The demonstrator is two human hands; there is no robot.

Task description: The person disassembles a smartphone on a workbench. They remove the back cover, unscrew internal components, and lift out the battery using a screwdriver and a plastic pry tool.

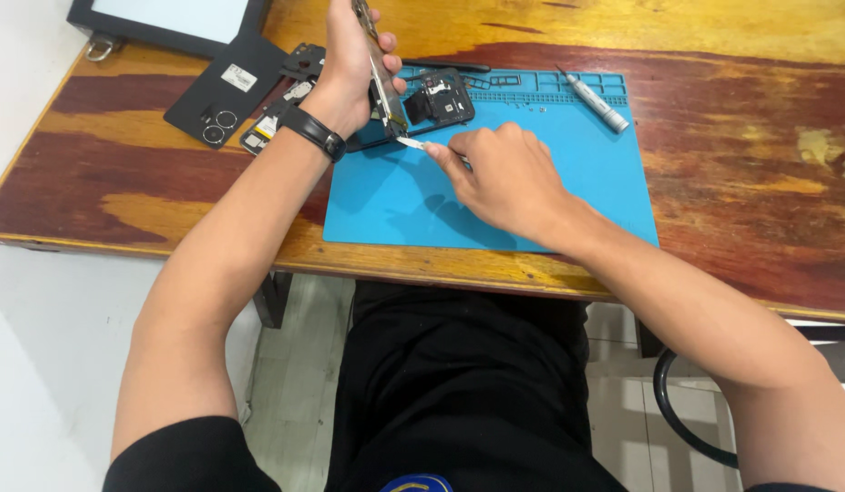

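My left hand grips a thin phone part, held on edge and tilted above the blue work mat. A black band sits on that wrist. My right hand pinches a small flat pale tool whose tip touches the lower end of the phone part. Behind the hands an opened black phone body lies on the mat's far left corner.
A grey pen-like screwdriver lies at the mat's far right. A black back cover with camera rings and small parts lie left on the wooden table. A dark-framed screen is at the far left corner.
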